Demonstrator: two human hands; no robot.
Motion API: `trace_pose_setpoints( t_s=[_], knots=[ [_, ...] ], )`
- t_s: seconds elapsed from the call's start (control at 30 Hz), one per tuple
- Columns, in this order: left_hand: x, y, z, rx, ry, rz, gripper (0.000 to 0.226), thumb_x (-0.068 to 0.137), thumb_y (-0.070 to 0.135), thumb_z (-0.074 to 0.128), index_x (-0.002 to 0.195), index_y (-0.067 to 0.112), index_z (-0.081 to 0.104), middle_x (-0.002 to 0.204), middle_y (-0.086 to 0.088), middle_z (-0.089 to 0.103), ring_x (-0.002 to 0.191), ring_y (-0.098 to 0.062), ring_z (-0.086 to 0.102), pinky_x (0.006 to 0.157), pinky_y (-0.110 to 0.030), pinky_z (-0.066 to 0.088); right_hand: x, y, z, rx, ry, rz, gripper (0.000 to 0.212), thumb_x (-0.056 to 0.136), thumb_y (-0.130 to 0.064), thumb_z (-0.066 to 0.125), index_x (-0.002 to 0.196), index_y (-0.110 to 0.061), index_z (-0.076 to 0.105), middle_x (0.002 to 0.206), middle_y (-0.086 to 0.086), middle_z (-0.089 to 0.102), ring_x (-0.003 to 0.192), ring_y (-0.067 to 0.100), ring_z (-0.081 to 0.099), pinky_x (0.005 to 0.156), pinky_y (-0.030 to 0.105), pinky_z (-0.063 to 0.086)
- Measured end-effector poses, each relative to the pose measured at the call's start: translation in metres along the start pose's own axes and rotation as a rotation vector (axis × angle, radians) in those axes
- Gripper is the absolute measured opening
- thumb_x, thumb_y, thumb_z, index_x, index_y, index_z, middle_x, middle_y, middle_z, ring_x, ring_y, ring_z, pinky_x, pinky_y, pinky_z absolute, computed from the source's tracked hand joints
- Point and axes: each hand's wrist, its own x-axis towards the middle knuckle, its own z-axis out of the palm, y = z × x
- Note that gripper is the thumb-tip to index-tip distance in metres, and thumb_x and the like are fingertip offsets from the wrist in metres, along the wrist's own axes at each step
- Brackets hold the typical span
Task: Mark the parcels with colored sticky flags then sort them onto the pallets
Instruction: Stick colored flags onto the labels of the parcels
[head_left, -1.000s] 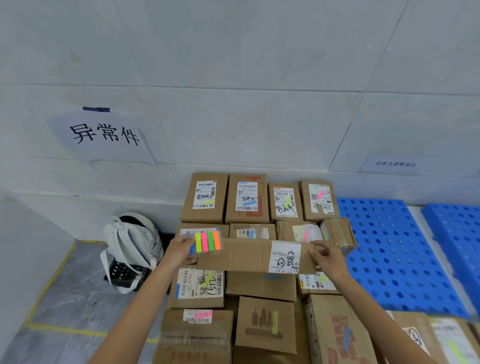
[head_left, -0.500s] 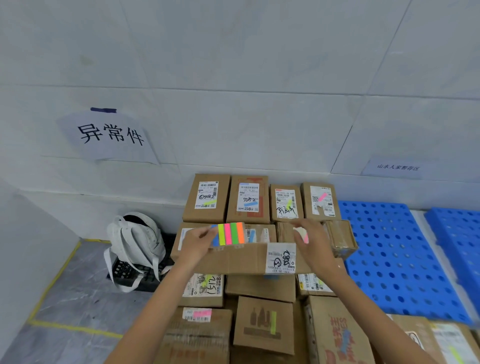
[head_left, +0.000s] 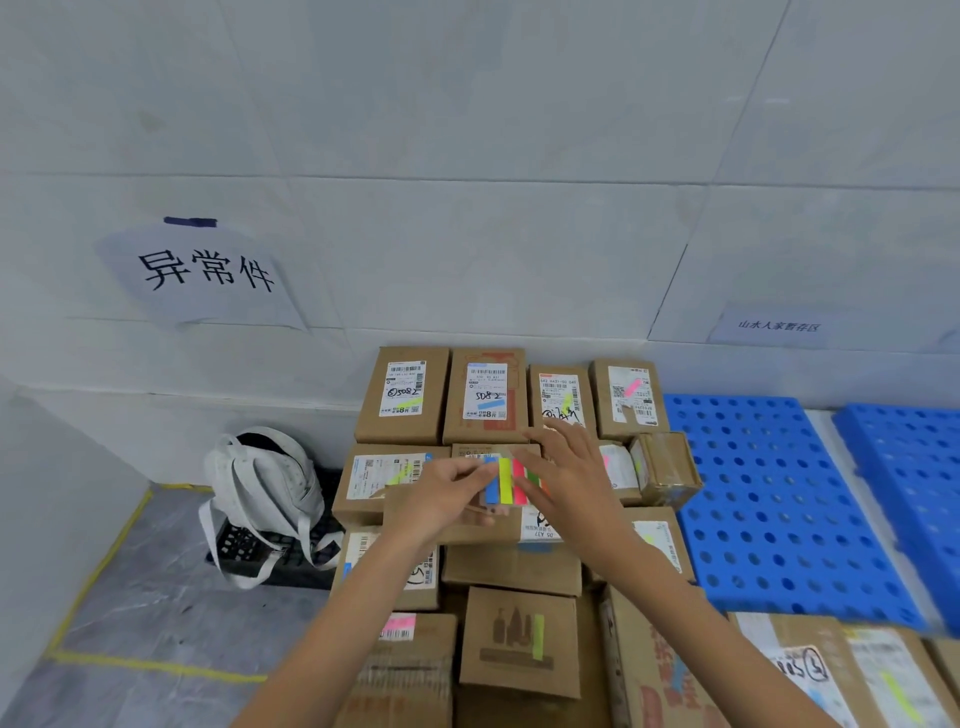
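My left hand pinches a pad of colored sticky flags with blue, yellow, pink, green and orange strips. It hovers over a long flat cardboard parcel that lies across the stack of parcels. My right hand reaches over the right side of the pad, fingers spread and touching the orange and green strips. The parcel's white label peeks out under my right wrist. Many brown parcels around it carry flags, such as the back row.
Two blue perforated pallets lie on the right. A white backpack sits on a black crate at the left, beside yellow floor tape. Paper signs hang on the white wall.
The long parcel was set down across the stack. My left hand brought the flag pad toward the middle, and my right hand let go of the parcel's end and moved onto the pad.
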Motion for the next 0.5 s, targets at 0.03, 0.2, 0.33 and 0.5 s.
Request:
trace_pose_setpoints(
  t_s=[0.03,0.2,0.33,0.5],
  knots=[
    [-0.001,0.0,0.001,-0.018,0.001,-0.003,0.018,0.092,0.024,0.058,0.103,0.013,0.067,0.084,-0.013,0.073,0.069,-0.017,0.07,0.06,-0.024,0.057,-0.001,0.001,-0.001,-0.007,0.013,-0.009,0.023,0.075,-0.026,0.075,0.095,-0.016,0.07,0.111,0.006,0.064,0.116,0.025,0.042,0.097,0.048,0.044],
    [-0.002,-0.004,0.008,-0.05,0.012,-0.027,0.013,0.091,0.026,0.059,0.097,0.017,0.067,0.086,-0.007,0.074,0.076,-0.02,0.072,0.064,-0.025,0.058,-0.007,0.003,-0.008,0.079,0.038,0.02,0.015,0.079,-0.027,0.065,0.092,-0.019,0.068,0.104,0.003,0.065,0.108,0.024,0.053,0.092,0.043,0.047],
    [-0.003,-0.003,0.014,-0.106,0.016,-0.029,0.011,0.09,0.023,0.06,0.09,0.015,0.068,0.084,-0.006,0.073,0.073,-0.018,0.071,0.06,-0.023,0.057,-0.009,0.0,-0.015,0.17,0.024,0.108,0.009,0.079,-0.025,0.067,0.085,-0.019,0.065,0.092,-0.001,0.061,0.093,0.017,0.055,0.077,0.031,0.048],
    [0.001,-0.008,0.018,-0.209,0.028,-0.073,0.009,0.09,0.018,0.061,0.089,0.012,0.068,0.086,-0.01,0.072,0.07,-0.017,0.07,0.06,-0.022,0.057,-0.013,0.002,-0.018,0.33,0.004,0.238,0.011,0.074,-0.017,0.076,0.08,-0.017,0.068,0.086,-0.004,0.057,0.089,0.006,0.044,0.075,0.017,0.038]
  ],
)
